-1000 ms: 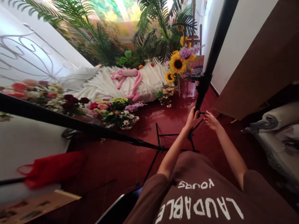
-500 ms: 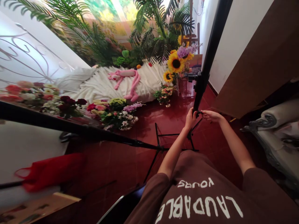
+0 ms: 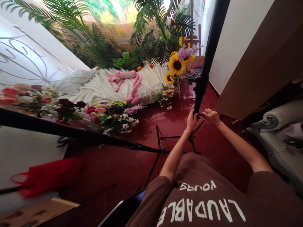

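A black tripod light stand [image 3: 208, 60] rises in front of me, its legs on the floor. My left hand [image 3: 192, 121] is wrapped round its lower pole. Just right of that, my right hand [image 3: 211, 117] pinches a small black knob [image 3: 200, 115] sticking out of the pole. Higher up the same pole sits a collar with another black knob [image 3: 191, 79], which neither hand touches.
A second black pole [image 3: 94, 135] slants across the left. Artificial flowers [image 3: 118, 115] edge a white draped platform [image 3: 99, 85] bearing a pink plush toy [image 3: 129, 75]. A red bag [image 3: 47, 176] lies lower left; a silver-framed sofa [image 3: 276, 126] stands right.
The fingers of my right hand have curled and turned round the knob, and its forearm has swung outward. My left hand keeps its grip on the pole. The view has shifted slightly.
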{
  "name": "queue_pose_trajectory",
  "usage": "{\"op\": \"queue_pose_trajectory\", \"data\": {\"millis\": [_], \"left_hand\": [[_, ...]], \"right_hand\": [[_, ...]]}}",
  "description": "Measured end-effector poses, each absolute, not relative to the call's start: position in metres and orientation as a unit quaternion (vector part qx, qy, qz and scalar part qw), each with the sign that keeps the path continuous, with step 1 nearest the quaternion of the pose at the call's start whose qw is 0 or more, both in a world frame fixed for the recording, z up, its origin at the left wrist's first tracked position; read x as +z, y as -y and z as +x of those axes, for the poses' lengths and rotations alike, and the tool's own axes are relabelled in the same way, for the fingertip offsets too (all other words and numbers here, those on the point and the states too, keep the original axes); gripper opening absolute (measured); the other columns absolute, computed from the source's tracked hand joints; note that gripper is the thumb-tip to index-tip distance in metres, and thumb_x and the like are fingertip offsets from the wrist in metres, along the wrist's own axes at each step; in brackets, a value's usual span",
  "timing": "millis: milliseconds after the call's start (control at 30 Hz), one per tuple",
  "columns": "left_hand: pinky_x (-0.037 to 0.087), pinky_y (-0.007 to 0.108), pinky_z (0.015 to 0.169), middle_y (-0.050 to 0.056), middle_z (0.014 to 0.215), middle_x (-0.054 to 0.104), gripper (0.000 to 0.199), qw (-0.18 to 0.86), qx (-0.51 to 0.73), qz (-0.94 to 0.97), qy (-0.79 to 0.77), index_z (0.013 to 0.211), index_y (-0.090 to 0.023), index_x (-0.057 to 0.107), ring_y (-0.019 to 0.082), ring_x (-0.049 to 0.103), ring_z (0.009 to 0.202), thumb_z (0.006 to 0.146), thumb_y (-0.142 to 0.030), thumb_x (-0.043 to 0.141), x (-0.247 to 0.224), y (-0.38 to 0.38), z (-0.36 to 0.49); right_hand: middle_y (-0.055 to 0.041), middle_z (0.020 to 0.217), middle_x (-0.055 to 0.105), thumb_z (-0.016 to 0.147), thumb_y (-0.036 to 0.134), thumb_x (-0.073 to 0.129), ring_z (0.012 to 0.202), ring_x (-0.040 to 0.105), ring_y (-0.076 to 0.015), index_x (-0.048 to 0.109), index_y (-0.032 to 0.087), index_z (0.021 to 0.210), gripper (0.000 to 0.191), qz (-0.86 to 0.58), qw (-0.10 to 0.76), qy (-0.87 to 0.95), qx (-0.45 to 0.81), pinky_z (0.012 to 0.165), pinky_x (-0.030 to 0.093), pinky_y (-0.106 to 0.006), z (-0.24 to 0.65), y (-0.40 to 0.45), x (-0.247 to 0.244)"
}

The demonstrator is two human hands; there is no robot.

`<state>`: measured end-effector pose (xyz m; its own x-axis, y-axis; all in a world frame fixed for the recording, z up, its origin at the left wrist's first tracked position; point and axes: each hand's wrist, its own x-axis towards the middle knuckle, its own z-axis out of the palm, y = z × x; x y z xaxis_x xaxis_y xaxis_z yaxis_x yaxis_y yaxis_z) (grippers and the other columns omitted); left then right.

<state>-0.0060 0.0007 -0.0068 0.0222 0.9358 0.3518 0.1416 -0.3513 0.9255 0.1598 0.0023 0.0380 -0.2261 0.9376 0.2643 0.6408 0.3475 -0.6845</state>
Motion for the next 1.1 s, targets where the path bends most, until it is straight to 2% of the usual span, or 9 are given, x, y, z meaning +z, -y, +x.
{"op": "queue_pose_trajectory", "data": {"millis": [100,167,333,467,533,633,833,967,1100], "left_hand": [[0.047,0.025,0.070,0.005,0.085,0.063,0.033,0.366,0.543,0.616,-0.437,0.107,-0.019,0.054,0.012,0.058,0.071,0.095,-0.046,0.040,-0.003,0.001,-0.006],[0.046,0.024,0.068,0.003,0.080,0.062,0.033,0.370,0.539,0.618,-0.436,0.107,-0.018,0.053,0.011,0.058,0.068,0.095,-0.046,0.039,-0.001,0.002,-0.006],[0.045,0.022,0.065,0.001,0.075,0.061,0.033,0.375,0.546,0.615,-0.427,0.104,-0.017,0.053,0.010,0.057,0.064,0.095,-0.046,0.040,0.000,0.003,-0.006],[0.046,0.022,0.063,0.002,0.077,0.061,0.034,0.388,0.549,0.604,-0.428,0.106,-0.017,0.053,0.009,0.057,0.063,0.095,-0.046,0.039,0.000,0.004,-0.004],[0.047,0.022,0.064,0.003,0.080,0.062,0.035,0.396,0.548,0.596,-0.432,0.109,-0.017,0.052,0.010,0.057,0.065,0.095,-0.047,0.039,0.000,0.005,-0.003],[0.048,0.024,0.068,0.007,0.091,0.064,0.040,0.405,0.544,0.593,-0.434,0.118,-0.017,0.050,0.011,0.059,0.070,0.094,-0.047,0.042,-0.001,0.008,-0.005],[0.048,0.031,0.083,0.013,0.109,0.062,0.046,0.379,0.531,0.629,-0.423,0.127,-0.016,0.046,0.016,0.061,0.090,0.094,-0.048,0.041,-0.009,0.006,-0.011],[0.048,0.034,0.085,0.015,0.108,0.062,0.048,0.361,0.520,0.645,-0.428,0.124,-0.015,0.046,0.018,0.061,0.093,0.093,-0.051,0.039,-0.015,0.002,-0.013],[0.048,0.033,0.085,0.014,0.108,0.062,0.050,0.360,0.525,0.642,-0.427,0.124,-0.017,0.046,0.018,0.061,0.093,0.092,-0.054,0.039,-0.017,0.002,-0.013]], "right_hand": [[-0.0044,0.078,0.055,0.084,0.018,0.056,0.077,0.048,-0.0164,0.056,0.022,0.071,0.014,-0.549,0.338,0.749,0.151,0.067,0.039,-0.025,0.168,-0.005,0.036],[-0.0052,0.086,0.057,0.084,0.022,0.056,0.078,0.050,-0.0164,0.057,0.022,0.082,0.003,-0.572,0.390,0.716,0.093,0.068,0.042,-0.027,0.174,-0.011,0.054],[-0.0035,0.102,0.057,0.087,0.045,0.057,0.081,0.058,-0.0137,0.046,0.025,0.115,0.036,-0.479,0.562,0.672,0.063,0.067,0.050,-0.027,0.155,-0.018,0.154],[-0.0031,0.100,0.059,0.079,0.058,0.064,0.075,0.062,-0.0121,0.038,0.023,0.124,0.063,-0.414,0.547,0.719,0.113,0.060,0.050,-0.023,0.105,-0.018,0.215],[-0.0010,0.086,0.060,0.082,0.061,0.058,0.069,0.061,-0.0126,0.041,0.021,0.121,0.059,-0.436,0.531,0.719,0.108,0.062,0.050,-0.026,0.084,-0.022,0.223],[0.0012,0.074,0.059,0.084,0.065,0.051,0.065,0.062,-0.0148,0.046,0.020,0.117,0.057,-0.463,0.529,0.704,0.100,0.067,0.051,-0.030,0.072,-0.027,0.212],[0.0016,0.072,0.060,0.077,0.071,0.056,0.067,0.063,-0.0169,0.048,0.020,0.119,0.067,-0.484,0.507,0.698,0.148,0.064,0.050,-0.028,0.080,-0.020,0.146],[0.0010,0.070,0.060,0.077,0.069,0.058,0.066,0.063,-0.0182,0.051,0.022,0.111,0.058,-0.524,0.493,0.677,0.153,0.060,0.048,-0.028,0.077,-0.015,0.110],[-0.0012,0.076,0.063,0.078,0.065,0.059,0.072,0.066,-0.0196,0.052,0.022,0.111,0.055,-0.526,0.481,0.678,0.178,0.062,0.050,-0.029,0.081,-0.015,0.106]]}}
